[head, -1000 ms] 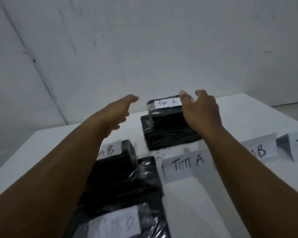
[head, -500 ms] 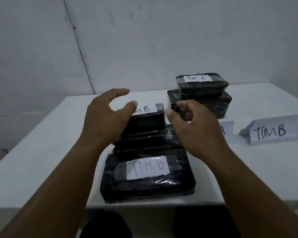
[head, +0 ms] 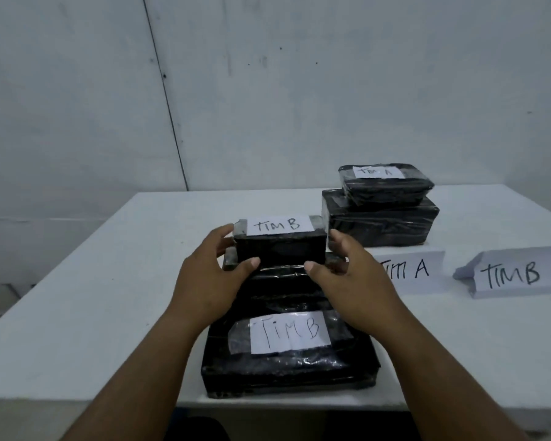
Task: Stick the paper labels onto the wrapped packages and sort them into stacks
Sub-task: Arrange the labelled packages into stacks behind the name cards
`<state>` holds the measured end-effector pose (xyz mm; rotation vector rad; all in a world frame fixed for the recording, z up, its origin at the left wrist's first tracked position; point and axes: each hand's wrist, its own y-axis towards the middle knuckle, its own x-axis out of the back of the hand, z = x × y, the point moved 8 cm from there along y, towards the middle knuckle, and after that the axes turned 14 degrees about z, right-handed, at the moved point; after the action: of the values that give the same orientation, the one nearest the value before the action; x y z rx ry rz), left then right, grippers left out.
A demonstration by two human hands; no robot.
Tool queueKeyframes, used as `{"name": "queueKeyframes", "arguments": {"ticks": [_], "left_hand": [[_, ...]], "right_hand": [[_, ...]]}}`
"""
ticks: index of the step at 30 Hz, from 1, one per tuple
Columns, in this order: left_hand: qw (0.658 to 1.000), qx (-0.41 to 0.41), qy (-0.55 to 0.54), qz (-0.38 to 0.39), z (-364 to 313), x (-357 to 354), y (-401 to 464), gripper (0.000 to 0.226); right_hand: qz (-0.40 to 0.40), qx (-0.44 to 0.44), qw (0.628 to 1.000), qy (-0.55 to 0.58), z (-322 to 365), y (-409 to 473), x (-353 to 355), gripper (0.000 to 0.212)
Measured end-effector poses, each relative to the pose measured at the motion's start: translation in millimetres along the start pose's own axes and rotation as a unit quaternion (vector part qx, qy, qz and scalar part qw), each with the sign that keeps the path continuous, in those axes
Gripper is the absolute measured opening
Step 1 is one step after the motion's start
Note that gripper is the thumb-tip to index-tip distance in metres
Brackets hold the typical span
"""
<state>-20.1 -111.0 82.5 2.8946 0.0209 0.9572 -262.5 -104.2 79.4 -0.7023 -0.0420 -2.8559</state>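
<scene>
Small TIM B package (head: 280,246) now gripped by left hand (head: 210,278) and right hand (head: 350,278), both withdrawn from TIM A stack (head: 379,214) at bench far edge; B stacking underway

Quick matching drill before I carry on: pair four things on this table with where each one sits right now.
Things:
1. small TIM B package
2. large TIM B package
3. TIM A package
4. folded TIM B sign

Places:
a. nearest the table's front edge
b. standing on the table at far right
c. gripped by left hand and right hand
d. atop the far stack

Pairs: 1-c, 2-a, 3-d, 4-b
</scene>
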Motion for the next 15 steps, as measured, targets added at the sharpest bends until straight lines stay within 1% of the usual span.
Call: {"name": "queueKeyframes", "arguments": {"ticks": [3,6,12,15], "left_hand": [[0.999,-0.021,0.029,-0.010,0,-1,-1,0.056],[0.999,-0.039,0.026,-0.018,-6,-2,-9,0.052],[0.995,-0.075,0.013,-0.071,-23,7,-36,0.049],[0.994,-0.072,-0.014,-0.081,-27,10,-49,0.042]], "right_hand": [[-0.009,0.013,1.000,0.002,1,0,-1,0.063],[-0.032,0.020,0.999,0.005,2,-3,3,0.057],[-0.057,0.031,0.997,0.044,8,-18,12,0.034],[-0.069,0.031,0.995,0.068,8,-24,14,0.034]]}}
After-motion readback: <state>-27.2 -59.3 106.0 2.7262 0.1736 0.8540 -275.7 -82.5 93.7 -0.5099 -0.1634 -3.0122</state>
